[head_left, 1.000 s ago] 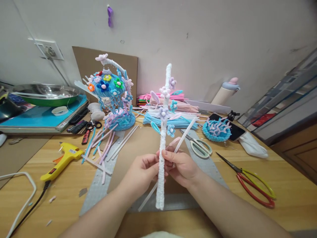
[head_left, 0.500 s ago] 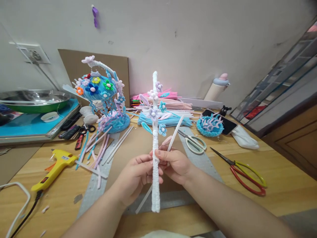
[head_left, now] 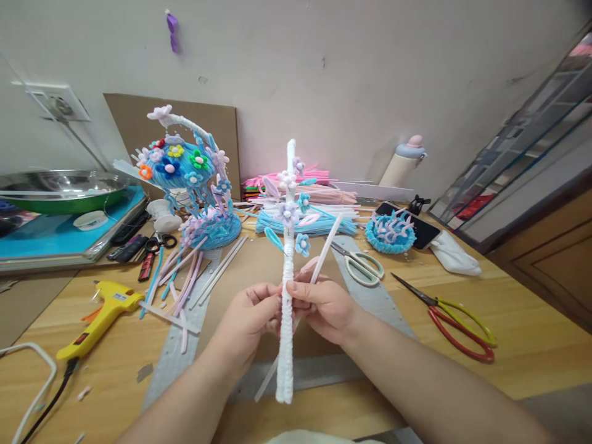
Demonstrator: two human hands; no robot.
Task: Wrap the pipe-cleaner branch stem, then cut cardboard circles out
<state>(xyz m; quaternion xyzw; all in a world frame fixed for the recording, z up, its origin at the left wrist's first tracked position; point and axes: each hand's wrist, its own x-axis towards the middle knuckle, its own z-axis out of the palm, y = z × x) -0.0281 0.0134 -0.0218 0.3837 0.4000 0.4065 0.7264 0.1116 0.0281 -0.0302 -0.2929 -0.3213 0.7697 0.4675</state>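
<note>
A white pipe-cleaner-wrapped stem (head_left: 287, 320) stands nearly upright between my hands, with small lilac, white and blue flowers and looped leaves on its upper half. My right hand (head_left: 330, 308) is closed on it, thumb pressed to its front. From the left, my left hand (head_left: 250, 324) grips the stem at the same height, its fingertips partly hidden behind it. A white pipe cleaner (head_left: 327, 248) slants up out of my right hand. Below the hands a pale strip (head_left: 267, 379) slopes down behind the stem; whether it is the same piece I cannot tell.
Left lie a yellow glue gun (head_left: 99, 317) and loose pipe cleaners (head_left: 185, 277). A blue flowered jellyfish-like craft piece (head_left: 182, 169) stands behind. Bundled pipe cleaners (head_left: 305, 222) line the wall. Right are white-handled scissors (head_left: 365, 268), red-and-yellow scissors (head_left: 462, 333) and a blue fuzzy base (head_left: 391, 234).
The stem's top has shifted slightly right and its lower end slightly left and down, so it leans a little. Both hands keep their hold.
</note>
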